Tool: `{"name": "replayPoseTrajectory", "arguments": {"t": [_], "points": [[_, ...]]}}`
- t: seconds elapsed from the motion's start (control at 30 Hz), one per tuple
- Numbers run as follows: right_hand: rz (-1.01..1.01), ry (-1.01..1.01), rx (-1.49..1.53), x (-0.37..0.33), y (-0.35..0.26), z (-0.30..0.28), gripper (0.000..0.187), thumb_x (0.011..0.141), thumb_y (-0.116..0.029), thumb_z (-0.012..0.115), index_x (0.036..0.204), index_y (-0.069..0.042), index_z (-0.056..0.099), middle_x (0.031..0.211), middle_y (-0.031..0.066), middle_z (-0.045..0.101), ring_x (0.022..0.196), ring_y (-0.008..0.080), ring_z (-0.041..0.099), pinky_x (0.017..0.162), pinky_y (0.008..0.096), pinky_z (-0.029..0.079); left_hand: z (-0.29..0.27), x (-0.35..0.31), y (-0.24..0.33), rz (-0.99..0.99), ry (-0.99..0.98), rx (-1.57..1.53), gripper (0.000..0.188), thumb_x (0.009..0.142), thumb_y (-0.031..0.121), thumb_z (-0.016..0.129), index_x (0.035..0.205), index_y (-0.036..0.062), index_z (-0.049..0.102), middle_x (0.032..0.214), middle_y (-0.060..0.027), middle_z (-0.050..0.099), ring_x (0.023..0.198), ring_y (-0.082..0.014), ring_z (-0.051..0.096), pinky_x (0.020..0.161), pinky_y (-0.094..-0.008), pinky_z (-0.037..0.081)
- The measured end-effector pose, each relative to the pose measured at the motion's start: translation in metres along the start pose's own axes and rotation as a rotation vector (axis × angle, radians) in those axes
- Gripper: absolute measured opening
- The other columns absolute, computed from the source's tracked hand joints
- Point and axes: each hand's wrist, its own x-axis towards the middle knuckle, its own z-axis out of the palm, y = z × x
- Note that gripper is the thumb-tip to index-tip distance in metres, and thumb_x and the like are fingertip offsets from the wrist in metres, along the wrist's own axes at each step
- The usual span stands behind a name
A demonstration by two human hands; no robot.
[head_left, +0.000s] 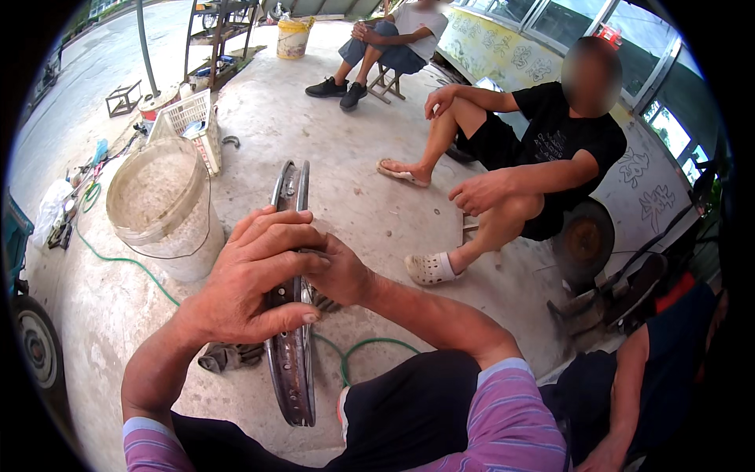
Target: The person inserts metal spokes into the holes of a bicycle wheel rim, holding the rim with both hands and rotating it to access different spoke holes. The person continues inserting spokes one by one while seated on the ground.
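Note:
A bare metal wheel rim (292,381) with holes along its rusty inner channel stands edge-on before me, in front of my lap. My left hand (255,271) lies across it, fingers over the top and thumb on the near side, closed around it. My right hand (340,271) holds the rim from the right, its fingers partly hidden under the left hand's fingertips. Beneath, a dark crumpled thing like a work glove (228,358) lies on the floor left of the rim.
A dirty white bucket (169,244) stands at left, with a plastic crate (206,126) behind it. A green hose (134,259) winds over the concrete. One person (543,141) sits at right, another (409,35) farther back; a third person's arm (629,393) shows at lower right.

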Motion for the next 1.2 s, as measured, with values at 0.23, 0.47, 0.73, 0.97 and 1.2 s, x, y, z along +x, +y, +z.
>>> {"name": "replayPoseTrajectory", "arguments": {"t": [0.23,0.47,0.73,0.97,1.2], "points": [[-0.045,-0.069,-0.083,0.001,0.001,-0.001,0.036,0.098,-0.024,0.068,0.128,-0.006,0.061,0.110,0.0004,0.065,0.099,0.0092,0.061,0.088,0.0285,0.051,0.000,0.002,0.001,0.005,0.007,-0.060,0.050,0.085,0.048,0.070,0.111,0.0052,0.067,0.126,-0.0138,0.060,0.129,-0.0369,0.051,0.114,-0.0538,0.028],[0.019,-0.029,0.029,0.001,0.002,0.005,0.036,0.099,-0.024,0.066,0.129,-0.006,0.060,0.109,0.0002,0.065,0.097,0.0089,0.060,0.087,0.0283,0.051,0.000,-0.003,0.003,-0.060,0.048,-0.122,0.048,0.084,0.046,0.071,0.109,0.0049,0.068,0.122,-0.0130,0.062,0.128,-0.0362,0.052,0.115,-0.0525,0.028],[-0.029,-0.072,-0.044,0.003,-0.002,0.014,0.035,0.100,-0.021,0.064,0.132,-0.006,0.059,0.118,0.0027,0.064,0.106,0.0116,0.062,0.091,0.0297,0.052,0.001,-0.004,-0.001,-0.052,0.031,-0.094,0.047,0.084,0.045,0.072,0.109,0.0052,0.068,0.122,-0.0112,0.061,0.130,-0.0337,0.050,0.116,-0.0513,0.027],[0.010,-0.097,0.009,-0.001,-0.005,0.007,0.034,0.100,-0.019,0.064,0.131,-0.006,0.059,0.120,0.0042,0.064,0.109,0.0138,0.062,0.094,0.0302,0.051,0.001,-0.005,-0.001,-0.041,0.025,-0.092,0.045,0.084,0.043,0.073,0.109,0.0055,0.068,0.122,-0.0111,0.061,0.131,-0.0332,0.050,0.115,-0.0517,0.027],[-0.043,-0.078,0.010,0.002,-0.008,0.020,0.034,0.100,-0.018,0.065,0.131,-0.005,0.060,0.124,0.0055,0.063,0.116,0.0150,0.060,0.099,0.0306,0.049,0.003,-0.006,-0.008,-0.035,0.027,-0.109,0.046,0.086,0.047,0.071,0.108,0.0066,0.071,0.124,-0.0109,0.064,0.132,-0.0345,0.049,0.115,-0.0550,0.026]]}}
